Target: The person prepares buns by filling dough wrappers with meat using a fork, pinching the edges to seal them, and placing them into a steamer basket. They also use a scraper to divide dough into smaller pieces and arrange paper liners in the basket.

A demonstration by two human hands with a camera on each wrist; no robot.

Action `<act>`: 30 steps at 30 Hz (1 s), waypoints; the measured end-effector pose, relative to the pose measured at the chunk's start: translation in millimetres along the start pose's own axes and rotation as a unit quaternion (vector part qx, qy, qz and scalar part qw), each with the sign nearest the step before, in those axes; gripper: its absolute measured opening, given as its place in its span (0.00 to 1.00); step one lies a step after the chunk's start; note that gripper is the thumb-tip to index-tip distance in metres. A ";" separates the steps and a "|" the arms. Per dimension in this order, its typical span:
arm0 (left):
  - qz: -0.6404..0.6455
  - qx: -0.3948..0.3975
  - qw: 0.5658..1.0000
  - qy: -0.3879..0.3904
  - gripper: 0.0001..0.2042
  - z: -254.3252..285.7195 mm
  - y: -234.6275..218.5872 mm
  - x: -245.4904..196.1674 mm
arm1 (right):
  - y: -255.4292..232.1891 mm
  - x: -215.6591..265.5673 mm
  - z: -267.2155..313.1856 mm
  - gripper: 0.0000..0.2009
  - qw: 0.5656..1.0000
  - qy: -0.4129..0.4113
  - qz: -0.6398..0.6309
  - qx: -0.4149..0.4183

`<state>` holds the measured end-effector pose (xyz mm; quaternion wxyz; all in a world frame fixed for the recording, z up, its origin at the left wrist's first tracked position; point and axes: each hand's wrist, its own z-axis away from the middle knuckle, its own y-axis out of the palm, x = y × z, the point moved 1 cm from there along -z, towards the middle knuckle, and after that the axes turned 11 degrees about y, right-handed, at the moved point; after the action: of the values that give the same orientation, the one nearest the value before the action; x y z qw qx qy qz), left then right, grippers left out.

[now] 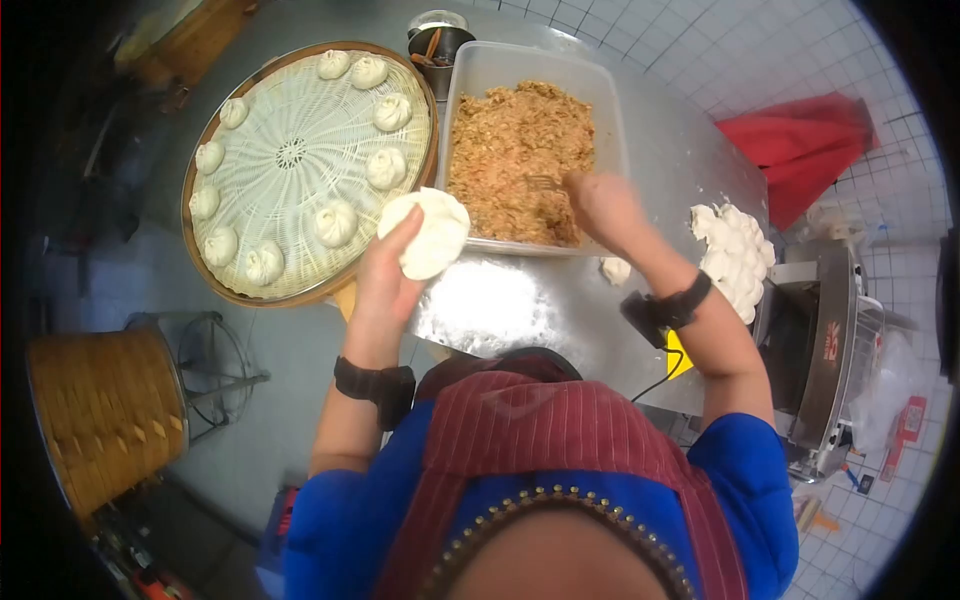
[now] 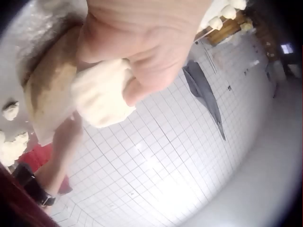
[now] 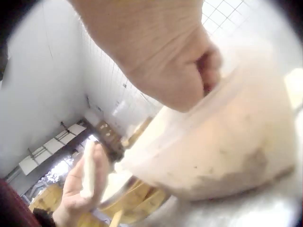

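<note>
My left hand (image 1: 392, 275) holds a round, flat dough wrapper (image 1: 440, 238), with the thumb over its edge. In the left wrist view the wrapper (image 2: 102, 94) hangs from that hand's grip. My right hand (image 1: 607, 212) is curled over the clear plastic tub of minced filling (image 1: 515, 150), gripping what looks like a fork (image 1: 543, 183) whose end is at the meat. The fork's handle is hidden in the fist. In the right wrist view the curled fingers (image 3: 208, 71) are partly behind the tub's wall.
Left of the tub, a round bamboo steamer tray (image 1: 290, 120) bears several pleated buns (image 1: 336, 223) around its edge. Flour (image 1: 490, 305) covers the metal table near me. Dough pieces (image 1: 735, 255) and a machine (image 1: 825, 340) are at right; dark pots (image 1: 440, 60) stand behind.
</note>
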<state>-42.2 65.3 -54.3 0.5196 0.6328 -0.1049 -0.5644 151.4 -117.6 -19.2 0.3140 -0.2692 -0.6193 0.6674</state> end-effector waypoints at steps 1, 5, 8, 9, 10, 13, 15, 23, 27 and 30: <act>0.009 -0.005 1.000 0.015 0.17 -6.5 -1.4 -1.9 | -13.0 3.4 1.6 0.06 1.000 0.002 0.000 0.003; -0.020 -0.039 0.998 0.053 0.16 -25.8 13.0 -0.7 | -19.1 13.1 10.6 0.09 0.996 0.021 -0.079 0.036; -0.051 -0.030 0.988 0.143 0.15 -41.4 19.9 13.3 | 10.7 21.2 10.8 0.10 0.990 0.042 -0.129 0.041; -0.051 -0.030 0.988 0.141 0.15 -43.7 22.0 17.6 | 13.4 26.5 10.9 0.11 0.981 0.058 -0.186 0.022; -0.047 -0.032 0.986 0.157 0.15 -45.4 22.6 21.4 | 12.4 29.7 12.0 0.11 0.976 0.078 -0.201 0.040; -0.034 -0.032 0.984 0.172 0.15 -46.1 20.7 23.4 | 5.0 44.6 20.1 0.11 0.959 0.089 -0.266 0.039; -0.022 -0.031 0.984 0.176 0.15 -45.0 21.2 24.2 | 10.2 55.5 20.4 0.11 0.952 0.090 -0.286 0.054; -0.037 -0.037 0.980 0.192 0.15 -45.2 21.4 26.4 | 7.7 70.6 37.2 0.11 0.926 0.104 -0.356 0.071; -0.047 -0.038 0.980 0.190 0.15 -46.6 22.9 21.1 | 10.8 67.6 37.1 0.13 0.887 0.104 -0.429 0.135; -0.004 -0.069 0.987 0.149 0.16 -50.6 16.0 13.9 | -2.9 51.0 42.5 0.14 0.806 0.155 -0.534 0.204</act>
<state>11.4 75.6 -59.3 0.5696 0.6728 0.0148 -0.4718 86.3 -107.0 -11.2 0.7605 0.0743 -0.4580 0.4543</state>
